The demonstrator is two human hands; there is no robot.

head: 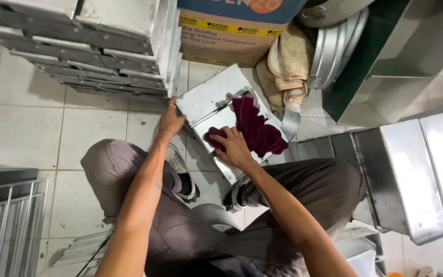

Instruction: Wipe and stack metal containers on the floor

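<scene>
I look down at my knees in grey trousers, sitting over a tiled floor. A flat metal tray (212,93) lies tilted on the floor between my feet. My left hand (170,120) grips the tray's left edge, a ring on one finger. My right hand (233,146) presses a dark red cloth (256,131) against the tray's surface; the cloth bunches up and spreads toward the tray's right side.
A stack of metal trays (103,46) stands at the upper left. Behind are a cardboard box (226,38), a beige cloth (289,64) and round metal lids (334,48). More steel trays (416,174) sit right; a wire rack (6,225) at lower left.
</scene>
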